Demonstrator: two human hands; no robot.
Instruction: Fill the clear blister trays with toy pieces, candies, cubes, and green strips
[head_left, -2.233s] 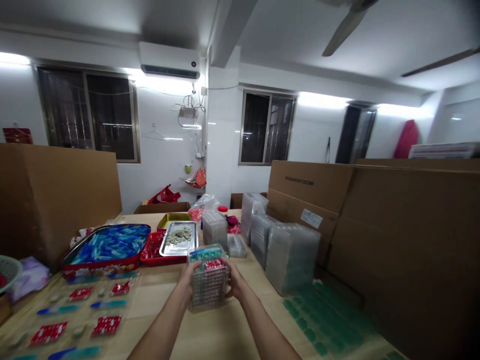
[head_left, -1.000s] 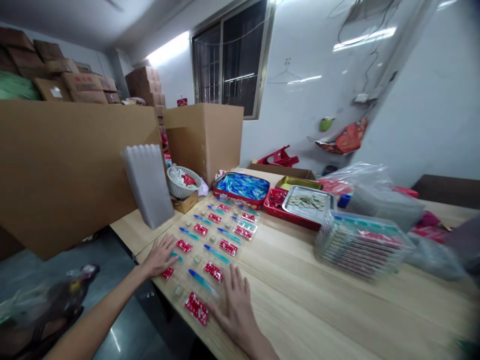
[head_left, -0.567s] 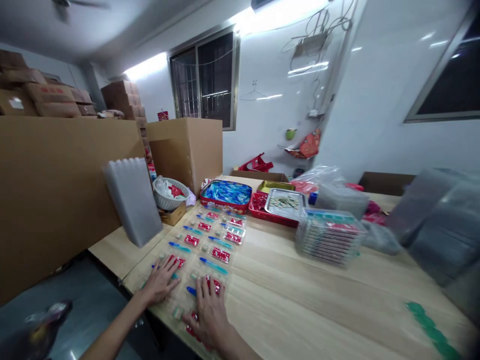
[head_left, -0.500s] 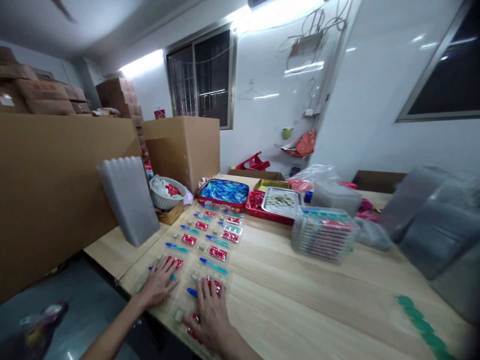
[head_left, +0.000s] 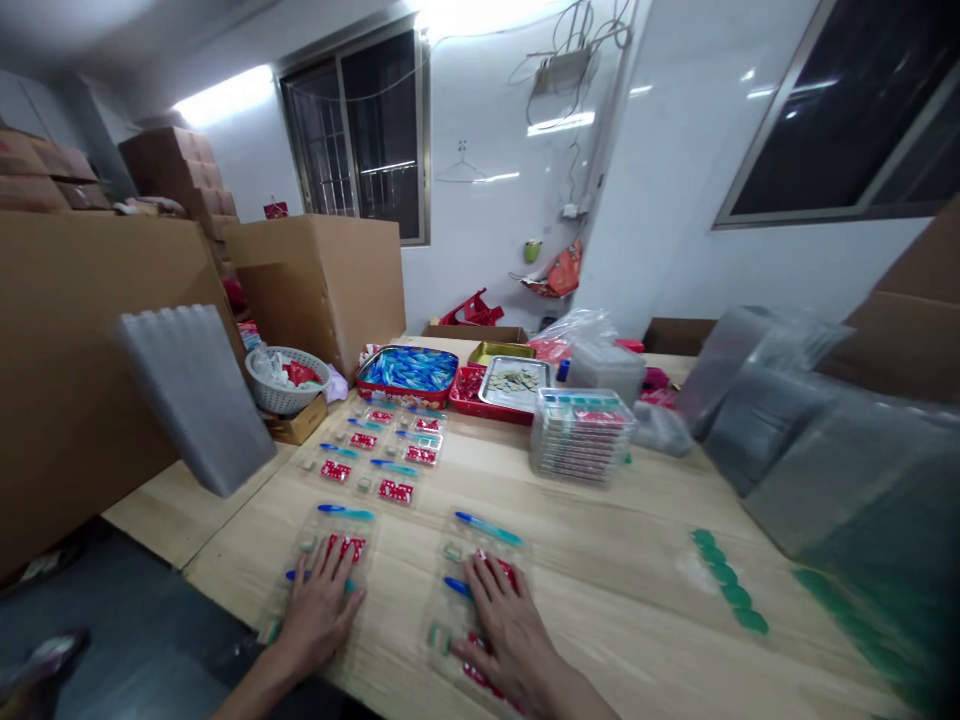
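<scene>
My left hand (head_left: 321,605) lies flat, fingers stretched out, over clear plastic trays (head_left: 297,562) near the front edge of the table. A blue-and-teal pen-like stick (head_left: 345,512) and a red white-dotted piece show in them. My right hand (head_left: 514,630) is spread flat on similar clear trays (head_left: 433,598) further right, partly covering their red dotted pieces. Beyond its fingertips lies another blue-and-teal stick (head_left: 487,528). Behind my hands, several more filled trays (head_left: 395,490) stand in two rows.
A red-rimmed tin of blue sticks (head_left: 409,375) and a silver tray of small pieces (head_left: 517,380) stand at the back. Stacked filled trays (head_left: 581,435) are right of them. Green round stickers (head_left: 726,575) lie at right; a tall stack of clear plastic (head_left: 199,400) leans at left.
The front trays under both hands have come away from the rows behind. My right hand's trays have shifted right, leaving a gap between the two groups. The view has turned right.
</scene>
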